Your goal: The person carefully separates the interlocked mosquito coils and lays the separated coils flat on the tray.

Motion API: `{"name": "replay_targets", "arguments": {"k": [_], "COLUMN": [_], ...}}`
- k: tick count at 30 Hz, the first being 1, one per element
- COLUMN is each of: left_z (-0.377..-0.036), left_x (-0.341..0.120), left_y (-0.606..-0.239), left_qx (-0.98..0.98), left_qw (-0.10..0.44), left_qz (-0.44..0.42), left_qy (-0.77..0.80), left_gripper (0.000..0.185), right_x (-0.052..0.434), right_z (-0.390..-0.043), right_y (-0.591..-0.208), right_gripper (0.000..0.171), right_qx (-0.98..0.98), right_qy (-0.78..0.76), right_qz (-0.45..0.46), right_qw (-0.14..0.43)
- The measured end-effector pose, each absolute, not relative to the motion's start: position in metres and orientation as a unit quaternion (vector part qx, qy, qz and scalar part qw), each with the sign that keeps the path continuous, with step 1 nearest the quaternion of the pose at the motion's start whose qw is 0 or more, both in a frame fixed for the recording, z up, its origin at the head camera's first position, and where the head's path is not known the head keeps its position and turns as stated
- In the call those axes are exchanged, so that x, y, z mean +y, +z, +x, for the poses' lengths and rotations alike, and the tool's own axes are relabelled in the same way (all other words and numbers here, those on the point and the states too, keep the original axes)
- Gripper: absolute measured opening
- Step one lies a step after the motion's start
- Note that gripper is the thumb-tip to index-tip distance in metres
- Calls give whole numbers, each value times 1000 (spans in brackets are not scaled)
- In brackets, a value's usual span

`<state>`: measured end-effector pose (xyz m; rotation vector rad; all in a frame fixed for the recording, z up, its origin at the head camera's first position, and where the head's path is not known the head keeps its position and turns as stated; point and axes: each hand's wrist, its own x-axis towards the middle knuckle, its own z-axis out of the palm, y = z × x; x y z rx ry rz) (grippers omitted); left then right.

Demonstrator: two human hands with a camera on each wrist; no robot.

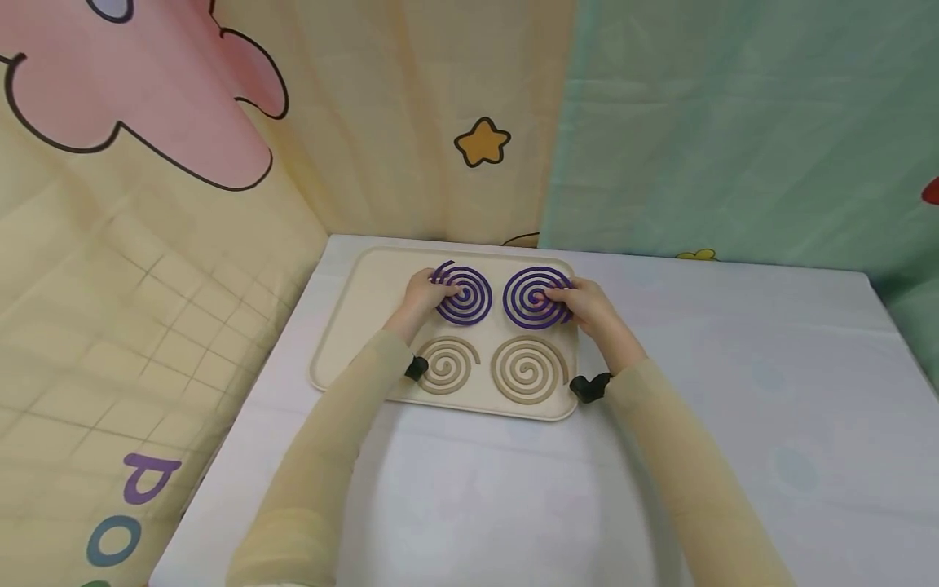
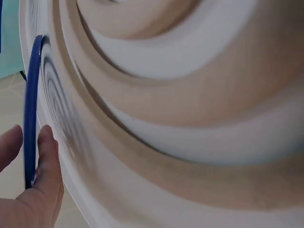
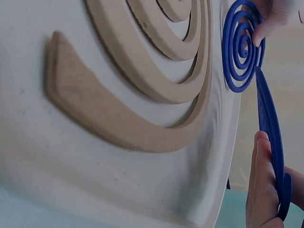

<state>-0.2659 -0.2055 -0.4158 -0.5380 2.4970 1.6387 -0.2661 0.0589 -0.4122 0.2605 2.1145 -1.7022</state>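
Note:
A cream tray [image 1: 359,326] lies on the table with two purple spirals in its far row and two tan spirals [image 1: 447,365] [image 1: 530,369] in its near row. My left hand [image 1: 428,290] holds the left purple spiral [image 1: 473,300]. In the left wrist view its fingers [image 2: 47,161] pinch that spiral's rim [image 2: 31,109]. My right hand [image 1: 583,303] holds the right purple spiral [image 1: 524,295]. The right wrist view shows its fingers [image 3: 261,180] on both sides of that spiral's edge [image 3: 270,123], and the other purple spiral [image 3: 240,47] lies beyond.
The tray sits at the far left of a pale table [image 1: 734,391]. Printed curtains hang close behind [image 1: 440,122] and along the left side [image 1: 132,285]. A black wrist camera [image 1: 589,387] is on each forearm, above the tray's near edge.

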Motion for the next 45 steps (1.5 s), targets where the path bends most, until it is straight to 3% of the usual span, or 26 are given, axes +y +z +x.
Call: {"name": "replay_targets", "arguments": {"k": [6,12,17,22,32,40,45], "left_z": [-262,-256,-252,-250,-249,-246,-246], "left_x": [-208,-209,-207,-207,-206,-204,-206], "left_y": [-416,-415,-413,-417,-424,-425,-424], "left_qx": [871,923,951,955,960,959,958], "left_qw": [60,58,93,99,104,103,111], "left_qz": [-126,-33,20,28,41,26,28], "left_qy": [471,379,295,279,255,262,262], "left_gripper": [75,67,78,89,90,90,91], "right_x": [58,60,59,58,57,59,58], "right_z": [-266,-268,-269,-272,-276,-275,-274], "right_y": [-413,-414,-413,-414,-416,-412,-412], "right_gripper": [47,45,47,49,59,82,82], "right_qx": [776,771,762,756,754,869,899], "right_qy": [-589,-597,-605,-609,-612,-462,-402], "right_qz": [99,95,99,104,98,21,-27], "right_qw": [202,200,207,218,217,177,170]}}
